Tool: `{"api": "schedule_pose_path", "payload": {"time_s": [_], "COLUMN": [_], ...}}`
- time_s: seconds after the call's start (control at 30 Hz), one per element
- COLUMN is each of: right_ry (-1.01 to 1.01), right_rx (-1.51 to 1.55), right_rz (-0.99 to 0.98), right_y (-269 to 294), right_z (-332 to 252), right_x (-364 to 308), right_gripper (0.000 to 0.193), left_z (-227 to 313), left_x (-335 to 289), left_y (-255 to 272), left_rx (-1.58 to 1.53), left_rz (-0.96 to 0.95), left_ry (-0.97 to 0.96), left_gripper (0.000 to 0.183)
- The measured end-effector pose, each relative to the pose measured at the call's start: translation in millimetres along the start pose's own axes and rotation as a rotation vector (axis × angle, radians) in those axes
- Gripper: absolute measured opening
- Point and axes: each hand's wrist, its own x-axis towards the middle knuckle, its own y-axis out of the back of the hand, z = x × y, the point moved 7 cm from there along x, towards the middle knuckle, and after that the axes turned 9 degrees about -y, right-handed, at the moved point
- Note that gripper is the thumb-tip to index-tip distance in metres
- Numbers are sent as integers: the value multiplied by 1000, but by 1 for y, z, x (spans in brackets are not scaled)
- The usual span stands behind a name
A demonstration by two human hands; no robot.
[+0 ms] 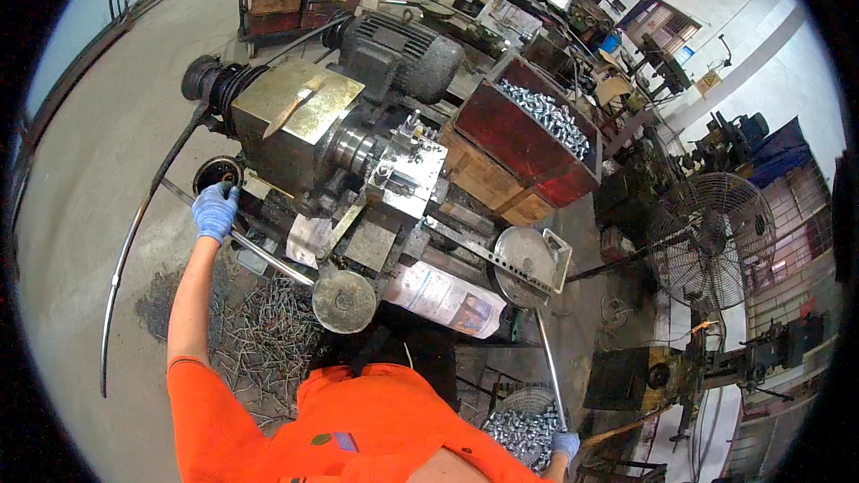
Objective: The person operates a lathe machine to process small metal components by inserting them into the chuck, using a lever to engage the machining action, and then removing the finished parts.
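My left hand [216, 212], in a light blue glove, reaches to a dark round cup-shaped part [217, 172] at the front left of a lathe-like machine [295, 116]. Its fingers are bent together at the cup's rim, and what they hold, if anything, is hidden. A shiny bar [273, 257] runs just below this hand to a round metal disc [344, 300]. Low on the right, my gloved right hand [565, 444] is closed around the lower end of a long metal lever [549, 362]. That lever slopes down from a larger round disc [526, 261] on the machine.
A red bin [528, 148] full of shiny metal parts stands behind the machine on wood. Beside my right hand is a basket [523, 425] of similar parts. Metal shavings [268, 322] cover the floor below my left arm. A hose [134, 237] hangs at left; a fan [713, 240] stands right.
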Motion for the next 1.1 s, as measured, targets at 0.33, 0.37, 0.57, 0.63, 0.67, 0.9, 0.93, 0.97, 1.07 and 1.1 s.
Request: {"api": "schedule_pose_path", "payload": {"time_s": [0.33, 0.37, 0.57, 0.63, 0.67, 0.9, 0.93, 0.97, 1.07, 1.1], "right_ry": [-16, -18, -25, -44, -47, -18, -16, -27, -56, -61], "right_rx": [-48, -54, -31, -13, -20, -24, -27, -19, 6, 14], "right_rz": [-9, -14, 24, 54, 54, 6, 10, 13, 30, 40], "right_y": [3, -3, -15, -8, -10, -13, -11, -9, -3, -6], "right_z": [-5, 3, 11, 7, 9, 9, 8, 6, 5, 8], "right_x": [-9, -4, 4, -3, -2, -4, -6, -9, -16, -13], "right_gripper": [35, 35, 33, 32, 32, 33, 33, 33, 33, 33], "left_z": [-7, -5, -4, -3, -2, -5, -4, -2, 2, 3], "left_x": [1, 2, 2, 2, 2, 2, 2, 1, 0, -1], "left_y": [-6, -7, -4, -3, -3, -6, -4, -2, 3, 3], "left_rx": [-56, -53, -14, 6, 0, -28, -33, -28, -11, -4], "left_rz": [3, -2, 18, 11, 12, 14, 16, 15, 10, 7], "left_ry": [-15, -14, -19, -9, -11, -13, -17, -13, -4, -2], "left_gripper": [29, 29, 29, 29, 29, 28, 28, 28, 28, 28]}}
